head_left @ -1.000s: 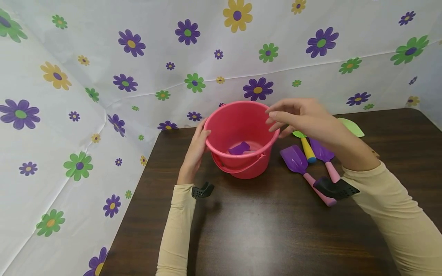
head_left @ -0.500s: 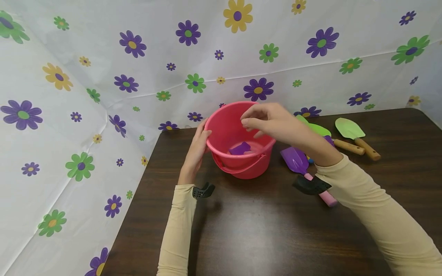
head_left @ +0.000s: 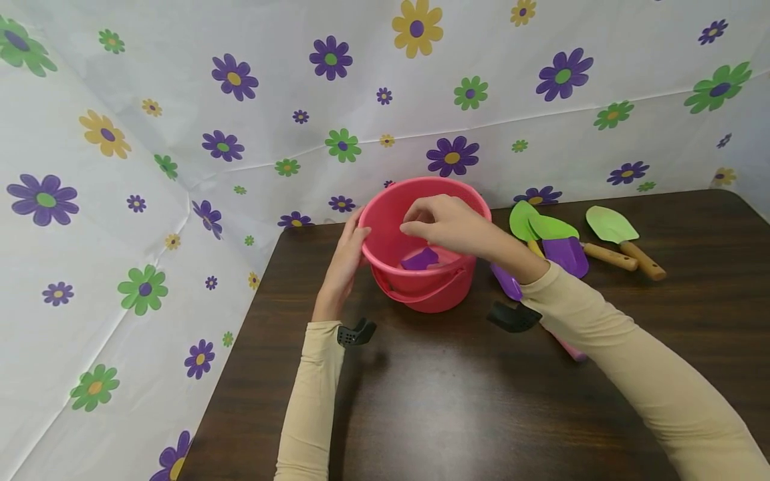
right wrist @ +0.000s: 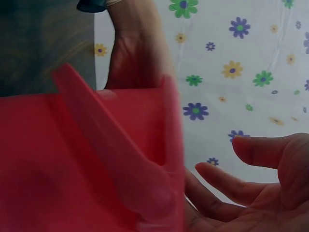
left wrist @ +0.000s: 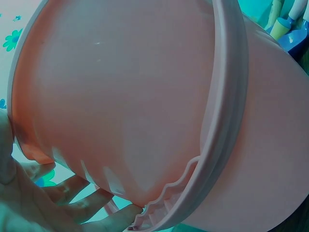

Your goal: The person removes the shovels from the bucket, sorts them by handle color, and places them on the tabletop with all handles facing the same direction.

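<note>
A pink-red bucket (head_left: 451,290) stands on the dark wooden table, its handle (head_left: 424,296) hanging at the front. My left hand (head_left: 343,264) grips the bucket's left side, thumb at the rim; in the left wrist view its fingers (left wrist: 96,205) lie along the bucket's side. Over the mouth of the bucket reaches my right hand (head_left: 451,224), palm downward and fingers loosely bent. Its thumb and fingers stand apart with nothing between them in the right wrist view. Down inside the bucket lie a purple piece (head_left: 419,259) and something pink, partly covered by my right hand.
Right of the bucket lie green trowels, one with a wooden handle (head_left: 642,260), and another green blade (head_left: 522,220) with a yellow handle. Two purple shovels (head_left: 565,256) lie among them, one partly under my right sleeve. A flower-patterned sheet (head_left: 361,87) hangs behind the table.
My right hand has moved left and down from the bucket's right rim to over its mouth, uncovering the trowels on the right. The left hand has kept its hold on the bucket.
</note>
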Available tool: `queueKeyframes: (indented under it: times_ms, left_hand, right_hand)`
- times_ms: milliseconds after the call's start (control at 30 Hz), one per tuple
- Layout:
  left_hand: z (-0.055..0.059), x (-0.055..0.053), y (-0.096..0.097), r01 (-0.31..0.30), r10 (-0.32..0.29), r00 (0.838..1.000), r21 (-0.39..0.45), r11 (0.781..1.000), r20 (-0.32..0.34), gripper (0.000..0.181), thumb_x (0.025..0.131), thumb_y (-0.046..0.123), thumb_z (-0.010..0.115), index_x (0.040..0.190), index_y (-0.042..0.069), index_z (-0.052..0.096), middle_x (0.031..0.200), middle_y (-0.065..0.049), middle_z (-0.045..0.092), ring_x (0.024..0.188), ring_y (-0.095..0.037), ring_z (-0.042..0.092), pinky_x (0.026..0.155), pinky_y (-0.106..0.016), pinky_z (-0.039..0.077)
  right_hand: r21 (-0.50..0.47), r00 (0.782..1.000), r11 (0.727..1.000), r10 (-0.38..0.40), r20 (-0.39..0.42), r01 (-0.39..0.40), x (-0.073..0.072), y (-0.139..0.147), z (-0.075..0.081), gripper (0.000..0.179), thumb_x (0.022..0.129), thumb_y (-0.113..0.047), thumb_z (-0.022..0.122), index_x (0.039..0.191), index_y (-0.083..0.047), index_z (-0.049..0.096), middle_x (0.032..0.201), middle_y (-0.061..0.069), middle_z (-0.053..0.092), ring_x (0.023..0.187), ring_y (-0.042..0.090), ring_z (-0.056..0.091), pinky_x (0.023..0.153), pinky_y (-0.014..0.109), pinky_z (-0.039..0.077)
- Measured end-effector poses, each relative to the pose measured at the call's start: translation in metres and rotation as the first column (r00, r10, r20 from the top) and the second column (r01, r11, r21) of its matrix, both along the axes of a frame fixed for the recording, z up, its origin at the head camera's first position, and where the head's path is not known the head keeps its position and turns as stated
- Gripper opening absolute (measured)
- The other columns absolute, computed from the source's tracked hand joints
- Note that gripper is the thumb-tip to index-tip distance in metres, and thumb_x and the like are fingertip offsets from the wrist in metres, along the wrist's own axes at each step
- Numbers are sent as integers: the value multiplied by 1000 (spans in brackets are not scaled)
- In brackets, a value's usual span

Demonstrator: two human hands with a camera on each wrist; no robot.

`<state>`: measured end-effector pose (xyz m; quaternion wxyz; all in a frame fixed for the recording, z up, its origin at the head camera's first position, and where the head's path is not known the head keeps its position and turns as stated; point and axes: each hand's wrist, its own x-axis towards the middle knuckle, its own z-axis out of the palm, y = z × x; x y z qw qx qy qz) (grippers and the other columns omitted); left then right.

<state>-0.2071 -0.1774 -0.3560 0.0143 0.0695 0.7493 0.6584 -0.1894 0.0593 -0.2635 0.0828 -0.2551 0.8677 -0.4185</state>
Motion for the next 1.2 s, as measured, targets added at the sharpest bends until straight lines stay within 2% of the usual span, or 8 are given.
queueKeyframes:
  times_ms: [167, 300, 500, 633, 733, 967, 1200]
  left_hand:
    - [0, -1, -1, 2, -2, 1000, -3, 1000, -1, 60, 103, 26, 48, 161, 20, 31, 155, -7, 42, 126, -34, 58, 102, -58, 51]
    - [-1, -1, -1, 0, 0, 1000, -6, 1000, -3, 60, 103, 27, 48, 161, 20, 32, 155, -7, 43, 127, -34, 58, 102, -57, 52]
    - [-1, 0, -1, -1, 1, 1000, -4, 1000, -2, 60, 103, 29, 47, 161, 20, 32, 155, -7, 43, 127, -34, 59, 102, -56, 52]
    - [-1, 0, -1, 1, -1, 1000, -9, 1000, -6, 60, 103, 29, 48, 161, 21, 32, 155, -7, 43, 126, -33, 59, 101, -55, 53]
    - [-2, -1, -1, -1, 1, 1000, -12, 1000, -5, 60, 104, 29, 48, 161, 21, 32, 154, -6, 44, 126, -32, 59, 101, -54, 54]
    - [-1, -1, -1, -4, 4, 1000, -13, 1000, 0, 60, 104, 29, 48, 161, 22, 32, 155, -6, 43, 128, -34, 58, 102, -55, 53]
    - [-1, -1, 0, -8, 8, 1000, -5, 1000, -9, 60, 103, 28, 48, 161, 21, 33, 155, -5, 44, 128, -33, 58, 100, -54, 54]
  right_hand:
    - [96, 999, 995, 35, -29, -32, -7, -9, -8, 30, 97, -20, 68, 117, 2, 73, 102, 11, 75, 93, 27, 66, 85, 40, 57]
    - [145, 998, 988, 60, -18, -57, -11, -14, -12, 29, 96, -20, 70, 114, 2, 74, 97, 10, 75, 87, 25, 66, 81, 37, 57]
    - [218, 997, 974, 62, 42, -70, -15, -18, -15, 31, 95, -22, 72, 115, 1, 73, 93, 11, 74, 78, 23, 67, 74, 33, 60]
    - [257, 994, 963, 57, 91, -78, -19, -19, -18, 30, 96, -23, 72, 115, 0, 73, 85, 10, 69, 69, 20, 62, 64, 28, 57]
    - [271, 993, 959, 56, 102, -82, -21, -18, -21, 28, 96, -23, 71, 113, 0, 73, 81, 9, 67, 67, 19, 60, 62, 26, 54]
    - [293, 993, 953, 55, 101, -83, -24, -18, -26, 27, 95, -23, 72, 110, 0, 73, 81, 8, 67, 66, 21, 61, 60, 26, 54]
    - [400, 989, 911, 52, 135, -103, -28, -18, -27, 27, 94, -25, 75, 101, 1, 71, 81, 11, 68, 69, 19, 61, 67, 28, 55]
